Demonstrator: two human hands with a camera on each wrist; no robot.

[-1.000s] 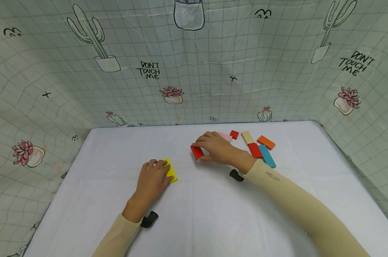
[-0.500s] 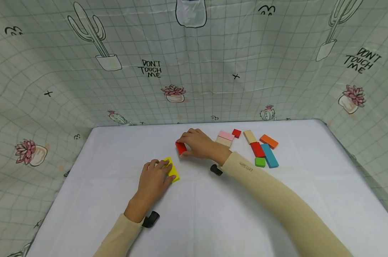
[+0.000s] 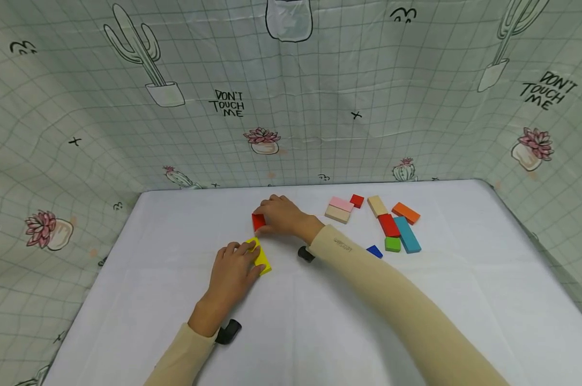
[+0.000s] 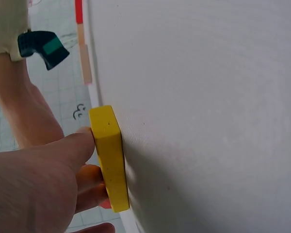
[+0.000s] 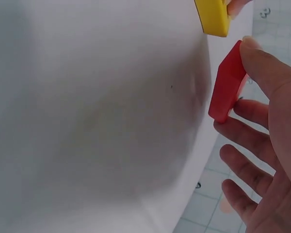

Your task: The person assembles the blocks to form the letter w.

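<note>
In the head view my left hand (image 3: 230,273) grips a flat yellow block (image 3: 262,260) on the white table, left of the middle. The left wrist view shows the thumb on one end of this yellow block (image 4: 110,158). My right hand (image 3: 282,215) is just behind it, pinching a red block (image 3: 258,221). In the right wrist view the red block (image 5: 228,85) has slanted ends and sits between thumb and fingertips, a small gap from the yellow block's end. The palm side of the right hand is hidden in the head view.
Toward the back right of the white table (image 3: 320,332) lie several loose blocks: a pink one (image 3: 341,203), a red one (image 3: 389,225), a long teal one (image 3: 408,235), an orange one (image 3: 406,213) and a green one (image 3: 393,244). A blue block (image 3: 375,251) shows beside the right sleeve.
My right hand has moved left with the red block, ending up behind the yellow block. The blue and green blocks have come into sight. My left hand has stayed put.
</note>
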